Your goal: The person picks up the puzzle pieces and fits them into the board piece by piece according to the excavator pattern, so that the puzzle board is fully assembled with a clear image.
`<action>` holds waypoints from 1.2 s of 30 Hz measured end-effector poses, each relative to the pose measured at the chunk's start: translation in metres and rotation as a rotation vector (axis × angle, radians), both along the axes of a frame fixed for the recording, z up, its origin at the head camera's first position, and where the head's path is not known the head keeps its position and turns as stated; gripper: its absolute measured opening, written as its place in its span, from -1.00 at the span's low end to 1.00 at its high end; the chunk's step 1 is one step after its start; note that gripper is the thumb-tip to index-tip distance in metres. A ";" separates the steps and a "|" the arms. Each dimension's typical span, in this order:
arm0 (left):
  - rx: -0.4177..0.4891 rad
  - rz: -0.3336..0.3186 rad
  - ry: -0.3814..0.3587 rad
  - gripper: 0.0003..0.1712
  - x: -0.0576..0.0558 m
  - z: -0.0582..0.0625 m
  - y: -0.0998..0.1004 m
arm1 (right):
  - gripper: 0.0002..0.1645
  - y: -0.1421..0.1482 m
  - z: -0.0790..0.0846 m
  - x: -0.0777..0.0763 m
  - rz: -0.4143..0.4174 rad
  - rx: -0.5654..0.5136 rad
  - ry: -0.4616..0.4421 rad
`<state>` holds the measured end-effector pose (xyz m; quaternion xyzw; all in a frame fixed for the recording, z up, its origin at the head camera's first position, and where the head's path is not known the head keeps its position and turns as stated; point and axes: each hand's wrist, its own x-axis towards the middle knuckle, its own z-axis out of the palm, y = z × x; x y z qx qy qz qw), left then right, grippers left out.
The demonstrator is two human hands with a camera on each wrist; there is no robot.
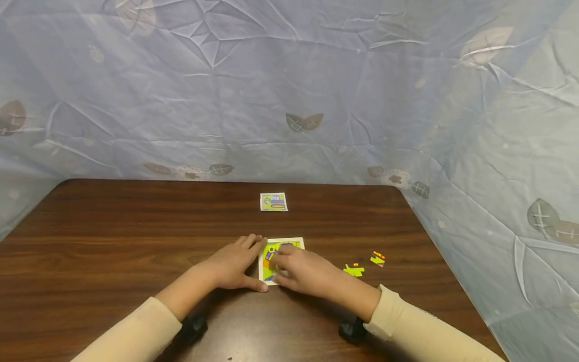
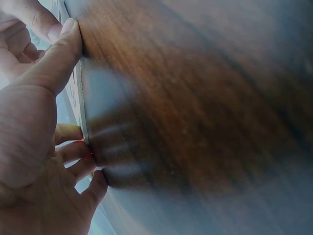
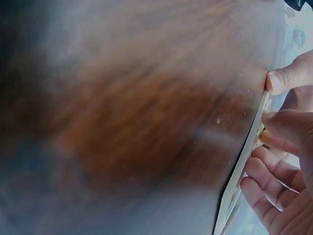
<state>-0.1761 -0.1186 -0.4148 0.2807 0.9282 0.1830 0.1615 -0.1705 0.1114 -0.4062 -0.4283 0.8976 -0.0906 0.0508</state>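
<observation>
In the head view a small jigsaw board (image 1: pixel 302 243) with a white border and a yellow-green and purple picture lies on the table. My left hand (image 1: pixel 232 262) reaches along its left side, fingers at the upper left corner and thumb by the lower left. Over the picture, my right hand (image 1: pixel 303 271) rests its spread, slightly bent fingertips on the board, covering much of it. In the right wrist view the right thumb (image 3: pixel 283 120) is at the board's near rim, close to the left thumb (image 3: pixel 281 81). Whatever lies under the right fingertips is hidden.
Two loose puzzle pieces lie right of the board: a yellow-green one (image 1: pixel 354 271) and one with red and orange marks (image 1: pixel 377 258). Farther back is a picture card (image 1: pixel 273 201) showing an excavator. Patterned grey cloth (image 1: pixel 253 90) hangs behind the brown wooden table (image 1: pixel 135 216).
</observation>
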 end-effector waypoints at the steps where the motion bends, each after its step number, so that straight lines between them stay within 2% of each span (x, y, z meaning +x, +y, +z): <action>1: -0.001 0.001 -0.003 0.30 0.000 0.000 0.000 | -0.72 0.000 0.000 0.000 0.003 -0.003 -0.001; 7: -0.002 -0.001 -0.011 0.30 0.000 0.001 0.000 | -0.82 -0.001 0.002 0.000 0.027 0.009 -0.012; 12: 0.010 -0.020 -0.010 0.29 0.000 0.004 0.000 | -0.80 -0.004 0.005 0.001 0.022 0.046 -0.015; 22: 0.044 -0.053 -0.010 0.06 -0.004 0.006 -0.002 | -0.77 -0.004 0.006 0.003 0.024 0.059 -0.001; 31: 0.023 -0.062 0.043 0.02 -0.006 0.007 0.003 | -0.79 0.003 0.002 0.003 0.094 0.051 0.088; 36: 0.012 -0.060 0.037 0.03 -0.005 0.009 0.005 | -0.80 0.002 0.002 0.003 0.093 0.049 0.087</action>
